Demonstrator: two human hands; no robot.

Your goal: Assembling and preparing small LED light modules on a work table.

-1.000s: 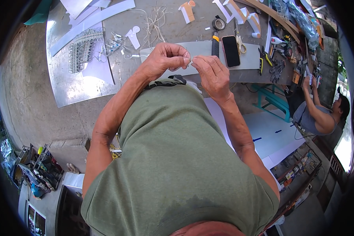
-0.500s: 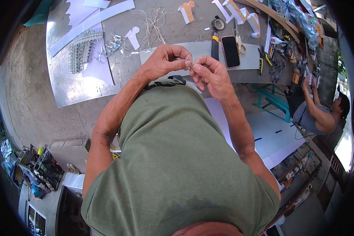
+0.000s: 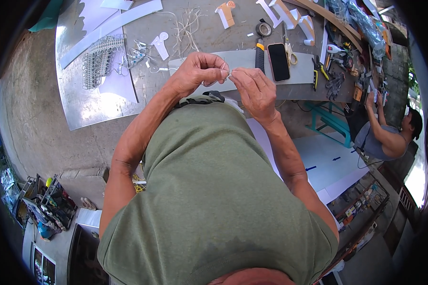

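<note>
My left hand pinches a thin pale wire between thumb and forefinger, over the near edge of the metal-topped table. Opposite it, my right hand is closed with its fingertips on the same wire. The fingertips of both hands almost meet, and the fingers cover most of the wire. Beyond my hands lies a flat pale strip. A black and yellow cutter knife, a phone and scissors rest on or beside that strip.
Wire tangles, small wired modules and a heap of metal links lie on the left. Black tape, pliers and white-and-brown shaped pieces sit farther out. Another person works at right by a teal bench.
My right hand has turned over, its back now more toward me and its fingers drawn together at the wire. My left hand has shifted only slightly left.
</note>
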